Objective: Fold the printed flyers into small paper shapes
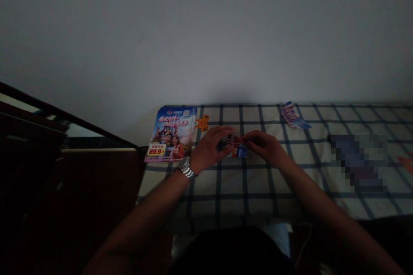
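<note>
My left hand (209,148), with a metal watch (186,167) on its wrist, and my right hand (266,147) meet over a checked cloth (258,189). Both pinch a small folded piece of printed paper (236,146), red and blue, held just above the cloth. A stack of colourful flyers (171,134) lies to the left of my left hand. The room is dim and the paper's shape is hard to read.
A small orange cut-out (202,123) lies beside the flyers' top right corner. Another folded flyer piece (293,116) rests at the back near the wall. A blurred dark patch (359,161) lies on the right. Dark wooden furniture (64,172) stands to the left.
</note>
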`<state>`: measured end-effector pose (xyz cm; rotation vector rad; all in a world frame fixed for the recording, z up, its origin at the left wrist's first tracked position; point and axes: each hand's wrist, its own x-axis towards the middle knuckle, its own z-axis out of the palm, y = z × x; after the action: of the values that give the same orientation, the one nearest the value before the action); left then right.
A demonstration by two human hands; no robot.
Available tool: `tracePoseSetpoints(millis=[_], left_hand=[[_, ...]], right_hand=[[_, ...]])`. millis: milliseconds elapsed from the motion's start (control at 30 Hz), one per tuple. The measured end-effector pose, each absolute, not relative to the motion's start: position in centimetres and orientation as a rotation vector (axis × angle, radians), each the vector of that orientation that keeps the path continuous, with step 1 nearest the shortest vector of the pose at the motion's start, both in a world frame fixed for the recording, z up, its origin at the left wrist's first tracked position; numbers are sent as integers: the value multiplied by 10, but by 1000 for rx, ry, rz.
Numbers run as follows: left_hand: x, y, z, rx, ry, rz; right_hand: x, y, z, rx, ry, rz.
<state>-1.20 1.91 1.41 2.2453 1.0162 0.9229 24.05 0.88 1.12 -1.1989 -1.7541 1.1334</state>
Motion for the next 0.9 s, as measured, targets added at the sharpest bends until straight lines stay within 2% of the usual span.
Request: tracePoseSetpoints(millis=[200,600,900], left_hand=[[-10,20,8,2265,1052,821],[-6,18,5,2281,1202,809],[-6,16,7,2278,1179,838]], right_hand=[[237,9,4,-1202,-1735,1150],[226,0,-7,-1308,-1638,980],[220,-5,-6,-1249,-1856,672]])
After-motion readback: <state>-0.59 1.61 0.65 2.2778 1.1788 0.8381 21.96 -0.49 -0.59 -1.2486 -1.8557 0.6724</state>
